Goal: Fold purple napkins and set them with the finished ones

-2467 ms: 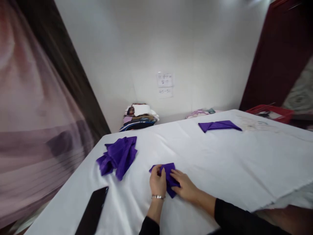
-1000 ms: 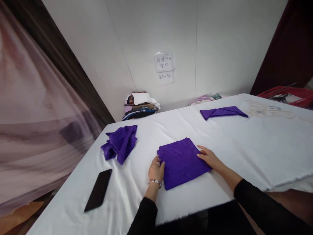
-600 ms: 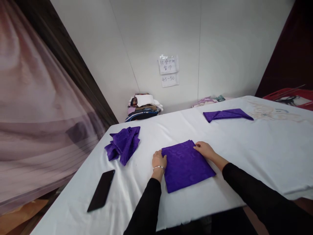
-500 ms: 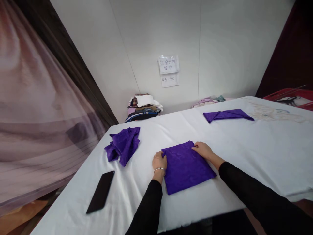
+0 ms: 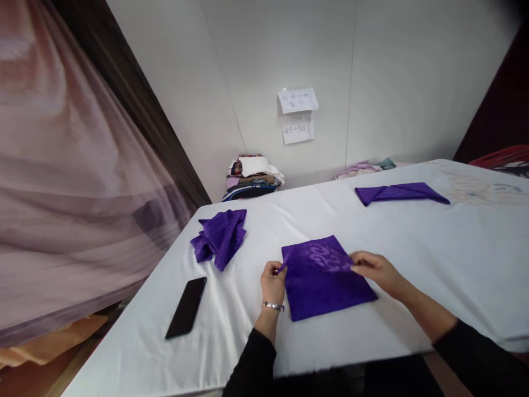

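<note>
A purple cloth napkin [image 5: 330, 292], folded into a square, lies on the white-covered table in front of me. A lighter swirl pattern shows on its upper part. My left hand [image 5: 273, 282], with a bracelet at the wrist, pinches the lifted left edge of its upper layer. At the right edge my right hand [image 5: 374, 270] grips the same layer between thumb and fingers. A crumpled purple napkin [image 5: 223, 234] rests to the left. Farther back on the right is a purple napkin folded into a long band [image 5: 400, 192].
A black phone [image 5: 187, 309] lies on the table's left side. Stacked clothes [image 5: 253, 179] stand behind the far edge, near a smaller cloth pile [image 5: 359, 169]. Paper signs [image 5: 298, 129] hang on the wall. A pinkish curtain [image 5: 82, 193] drapes along the left.
Both hands have drawn the top layer's edge from the napkin's far side toward me, uncovering the swirl pattern. The view has shifted slightly.
</note>
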Motion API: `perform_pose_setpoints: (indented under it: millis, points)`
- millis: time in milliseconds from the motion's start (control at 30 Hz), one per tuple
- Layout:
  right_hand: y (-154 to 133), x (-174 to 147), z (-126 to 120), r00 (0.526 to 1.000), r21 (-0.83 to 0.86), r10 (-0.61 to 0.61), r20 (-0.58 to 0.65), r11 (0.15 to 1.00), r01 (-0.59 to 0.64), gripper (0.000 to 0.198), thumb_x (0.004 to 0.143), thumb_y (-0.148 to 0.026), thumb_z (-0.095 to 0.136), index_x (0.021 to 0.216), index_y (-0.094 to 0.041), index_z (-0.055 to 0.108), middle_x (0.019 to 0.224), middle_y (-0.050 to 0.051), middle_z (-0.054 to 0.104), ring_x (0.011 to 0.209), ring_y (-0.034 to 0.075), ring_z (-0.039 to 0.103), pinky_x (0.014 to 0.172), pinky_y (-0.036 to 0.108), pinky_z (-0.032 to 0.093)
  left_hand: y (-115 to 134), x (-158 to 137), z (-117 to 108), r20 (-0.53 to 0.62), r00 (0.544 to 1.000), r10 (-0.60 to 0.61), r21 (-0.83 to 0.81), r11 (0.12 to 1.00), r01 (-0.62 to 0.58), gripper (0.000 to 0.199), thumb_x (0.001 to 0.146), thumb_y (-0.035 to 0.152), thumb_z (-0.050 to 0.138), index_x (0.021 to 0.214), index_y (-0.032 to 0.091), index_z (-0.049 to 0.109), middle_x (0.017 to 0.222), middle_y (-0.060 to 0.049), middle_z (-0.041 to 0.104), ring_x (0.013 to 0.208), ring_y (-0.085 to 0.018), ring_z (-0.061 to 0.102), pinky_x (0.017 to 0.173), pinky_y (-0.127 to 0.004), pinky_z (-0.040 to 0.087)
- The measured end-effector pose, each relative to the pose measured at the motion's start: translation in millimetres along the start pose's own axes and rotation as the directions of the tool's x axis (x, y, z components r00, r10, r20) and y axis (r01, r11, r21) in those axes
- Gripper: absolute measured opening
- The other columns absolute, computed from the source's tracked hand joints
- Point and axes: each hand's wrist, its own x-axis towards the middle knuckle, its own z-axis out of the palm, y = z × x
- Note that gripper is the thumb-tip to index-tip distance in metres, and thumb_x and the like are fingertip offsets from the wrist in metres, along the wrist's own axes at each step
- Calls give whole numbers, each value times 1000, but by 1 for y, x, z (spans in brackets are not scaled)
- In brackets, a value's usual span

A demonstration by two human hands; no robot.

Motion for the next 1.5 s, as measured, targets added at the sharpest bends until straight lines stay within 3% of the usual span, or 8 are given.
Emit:
perform_pose_setpoints:
  millis: [167, 400, 667, 833, 1033, 1233, 1367, 1500]
  points:
    - [-15, -41, 2, 860, -75, 141, 490, 990, -119, 18, 75, -35, 61, 84, -22, 68, 97, 6, 66, 92, 23, 58, 83, 35, 43, 2, -20, -10, 89, 992, -92, -287, 951, 114, 8, 53, 16, 61, 56, 19, 54, 70, 2, 62, 71, -13, 56, 68, -25, 43]
    - [-12, -12, 40, 934, -141, 132, 332, 986, -89, 26, 79, -39, 53, 94, -22, 67, 94, 5, 67, 87, 23, 60, 80, 36, 45, -3, -37, -21, 91, 985, -148, -298, 940, 169, 12, 53, 12, 52, 51, 19, 62, 82, -1, 63, 80, -15, 56, 67, -25, 44]
    - [-26, 9, 124, 951, -32, -36, 308, 998, 49, 19, 76, -34, 59, 91, -22, 60, 80, 1, 64, 73, 16, 59, 65, 28, 46, 2, -48, -29, 33, 986, -165, -293, 941, 167, 14, 55, 12, 57, 55, 21, 68, 75, 0, 58, 78, -14, 54, 72, -26, 43]
    - [-18, 1, 148, 957, -24, -43, 288, 998, 52, 14, 73, -24, 62, 84, -21, 55, 70, -3, 58, 65, 13, 54, 59, 25, 43, 4, -60, -23, 78, 972, -223, -404, 884, 235, 9, 56, 16, 60, 56, 20, 68, 77, 0, 57, 76, -13, 54, 71, -26, 43]
    - [-8, -3, 142, 956, 106, 41, 290, 992, -75, 4, 77, -25, 54, 77, -20, 54, 63, -4, 54, 54, 12, 52, 53, 25, 43, 6, -67, -15, 199, 909, -365, -508, 755, 415, 11, 53, 22, 67, 63, 16, 68, 102, -6, 60, 73, -14, 56, 57, -24, 44]
    - [-10, 3, 128, 941, 215, 91, 326, 962, -168, 16, 79, -33, 55, 74, -19, 59, 57, -3, 57, 51, 12, 53, 53, 25, 42, 12, -63, -14, 232, 897, -376, -560, 702, 439, 18, 54, 27, 72, 65, 16, 64, 119, -8, 55, 76, -15, 58, 56, -24, 45]
    - [-13, 9, 118, 948, 393, 130, 290, 887, -242, 17, 75, -35, 61, 73, -18, 59, 58, -4, 56, 51, 10, 51, 54, 24, 41, 18, -55, -17, 276, 903, -329, -661, 617, 427, 20, 50, 22, 75, 59, 16, 58, 113, -4, 59, 78, -16, 60, 62, -25, 47]
    - [-20, 30, 83, 966, 606, 247, 75, 758, -241, 18, 67, -32, 69, 70, -19, 56, 56, -6, 53, 49, 9, 46, 51, 23, 37, 28, -23, -24, 318, 897, -306, -713, 547, 439, 22, 49, 20, 72, 56, 17, 51, 93, -1, 65, 74, -17, 62, 60, -26, 46]
